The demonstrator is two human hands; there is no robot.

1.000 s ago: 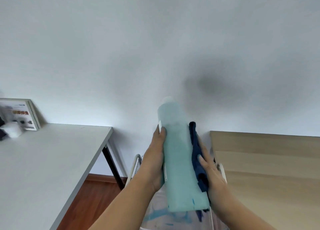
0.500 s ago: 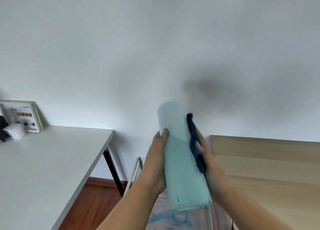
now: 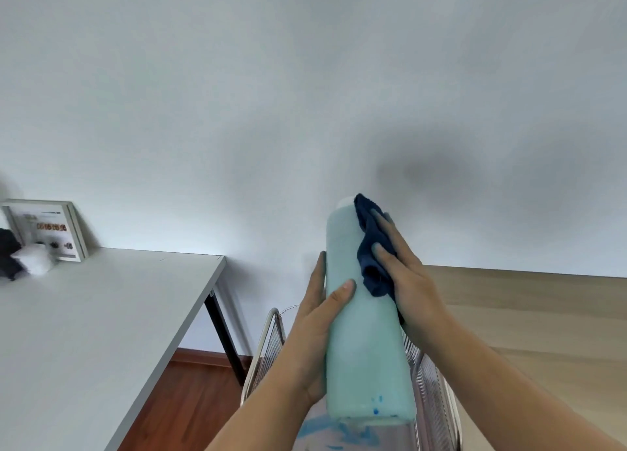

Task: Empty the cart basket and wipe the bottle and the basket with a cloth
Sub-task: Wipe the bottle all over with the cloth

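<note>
White wall [image 3: 305,77] behind, a pale-teal bottle [image 3: 364,342] stands over the wire basket [image 3: 268,345] — long axis toward 12 o'clock. Left hand [image 3: 314,335] grips its 9 o'clock side; right hand [image 3: 409,281], fingers flat, presses a navy cloth [image 3: 371,247] at 2 o'clock.

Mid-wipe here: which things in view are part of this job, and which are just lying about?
In the job: bottle, held by the left hand; blue cloth, pressed to it by the right hand; cart basket below.
Lying about: white table, framed picture, black-and-white soft things, wooden top.
</note>
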